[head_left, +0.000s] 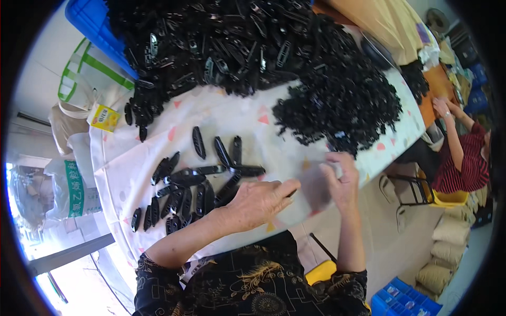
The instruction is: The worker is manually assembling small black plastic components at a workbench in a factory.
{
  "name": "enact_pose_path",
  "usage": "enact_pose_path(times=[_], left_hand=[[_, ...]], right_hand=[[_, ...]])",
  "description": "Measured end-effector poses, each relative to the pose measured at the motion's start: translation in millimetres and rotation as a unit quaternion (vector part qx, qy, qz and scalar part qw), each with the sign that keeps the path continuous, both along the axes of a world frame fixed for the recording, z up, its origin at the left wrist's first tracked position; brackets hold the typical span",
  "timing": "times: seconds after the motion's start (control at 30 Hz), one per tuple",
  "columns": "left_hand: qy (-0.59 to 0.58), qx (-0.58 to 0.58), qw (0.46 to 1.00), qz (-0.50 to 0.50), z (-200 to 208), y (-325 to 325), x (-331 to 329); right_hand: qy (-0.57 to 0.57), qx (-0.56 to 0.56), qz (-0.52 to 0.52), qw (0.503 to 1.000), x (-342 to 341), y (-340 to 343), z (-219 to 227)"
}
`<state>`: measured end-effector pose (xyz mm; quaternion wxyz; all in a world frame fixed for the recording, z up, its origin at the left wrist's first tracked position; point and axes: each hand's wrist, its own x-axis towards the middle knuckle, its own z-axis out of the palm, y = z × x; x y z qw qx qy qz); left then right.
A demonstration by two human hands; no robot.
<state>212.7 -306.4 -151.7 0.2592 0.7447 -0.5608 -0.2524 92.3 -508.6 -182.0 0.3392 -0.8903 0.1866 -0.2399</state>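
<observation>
My left hand (258, 203) is closed, thumb and forefinger pressed together. The dark end of a small black plastic piece shows at its fingertips; the rest is hidden. Beside it on the patterned tablecloth lie several long, glossy black plastic pieces (188, 177), loosely grouped. My right hand (343, 181), slightly blurred, is at the near edge of a heap of small black parts (342, 100). Its thumb and fingers are apart, with nothing visible between them. Behind, a bigger heap of long black plastic pieces (211, 47) covers the far side of the table (118, 163).
A yellow box (105, 118) sits at the table's left edge, below a blue crate (97, 31) and a green-and-white bag (79, 79). At right, another person in a striped top (466, 163) works at an orange-brown table. Blue bins (403, 300) and sacks (436, 276) stand on the floor.
</observation>
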Motion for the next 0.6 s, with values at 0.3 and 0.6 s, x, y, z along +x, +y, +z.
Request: enact_pose_path(times=[0.3,0.6], left_hand=[[-0.183,-0.147,0.941,0.244,-23,-56,144],[-0.277,0.020,0.910,0.308,-26,-94,172]], right_hand=[[0.115,-0.325,-0.065,0.936,27,-21,-5],[0.019,-0.288,-0.021,0.957,41,-17,-5]])
